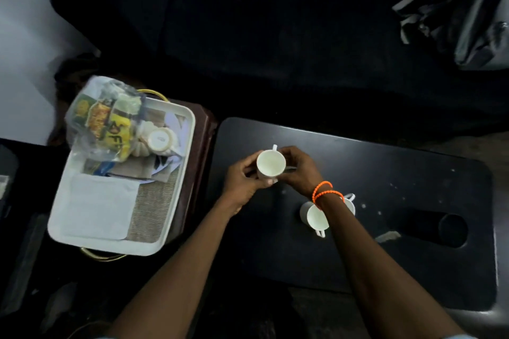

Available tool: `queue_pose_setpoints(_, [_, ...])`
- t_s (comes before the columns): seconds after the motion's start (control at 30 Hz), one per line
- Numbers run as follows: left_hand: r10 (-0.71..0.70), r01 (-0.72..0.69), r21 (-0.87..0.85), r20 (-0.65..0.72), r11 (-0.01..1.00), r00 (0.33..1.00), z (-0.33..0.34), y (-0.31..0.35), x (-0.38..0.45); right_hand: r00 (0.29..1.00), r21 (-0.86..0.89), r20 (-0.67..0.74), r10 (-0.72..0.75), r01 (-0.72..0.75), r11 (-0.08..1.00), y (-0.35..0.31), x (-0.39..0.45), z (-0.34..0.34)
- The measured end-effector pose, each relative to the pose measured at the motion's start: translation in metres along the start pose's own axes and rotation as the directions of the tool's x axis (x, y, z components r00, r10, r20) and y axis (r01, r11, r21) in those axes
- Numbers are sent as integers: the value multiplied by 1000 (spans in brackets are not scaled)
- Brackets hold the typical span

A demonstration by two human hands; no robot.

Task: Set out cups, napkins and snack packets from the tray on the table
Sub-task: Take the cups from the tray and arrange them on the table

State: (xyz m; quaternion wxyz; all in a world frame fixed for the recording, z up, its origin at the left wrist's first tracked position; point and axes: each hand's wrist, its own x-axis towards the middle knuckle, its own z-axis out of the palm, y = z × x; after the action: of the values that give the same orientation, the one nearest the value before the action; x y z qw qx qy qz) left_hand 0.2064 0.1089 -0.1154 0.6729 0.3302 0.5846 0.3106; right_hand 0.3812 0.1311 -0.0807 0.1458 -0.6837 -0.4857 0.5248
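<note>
Item: white cup (271, 166), upright, held above the black table (385, 173) near its left end. Left hand (243, 177) and right hand (298, 169) both curl round it. Advice: lower it level, well apart from the placed cups (316, 216), release after contact.

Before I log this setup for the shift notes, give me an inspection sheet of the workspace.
Surface: black table, pale specks on its right part, a round recess near the right end.
Job's things: white cup held over the table; two cups on the table, partly hidden by the right forearm; white tray to the left holding a snack bag, a napkin and an upturned cup.
Clutter: grey bag at top right.
Grippers: left hand and right hand both grip the held cup.
Cables: nothing seen.
Surroundings: dark, indistinct.
</note>
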Motion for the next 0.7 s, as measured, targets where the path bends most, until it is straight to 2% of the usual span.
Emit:
queue_pose_setpoints(0.2, [-90,85,68,71,994,993,73,-47,9,974,-39,-107,199,-204,978,61,-7,-29])
queue_pose_setpoints(0.33, [-55,50,119,38,992,998,90,-57,3,945,-45,-227,235,-251,967,75,-16,-24])
queue_pose_setpoints(0.57, [-84,73,234,37,969,996,87,-62,-9,928,-92,-283,243,-279,956,85,-25,-18])
queue_pose_setpoints(0.7, [-121,136,217,-79,967,990,64,-48,-13,877,-36,-421,232,-272,962,69,-28,-12])
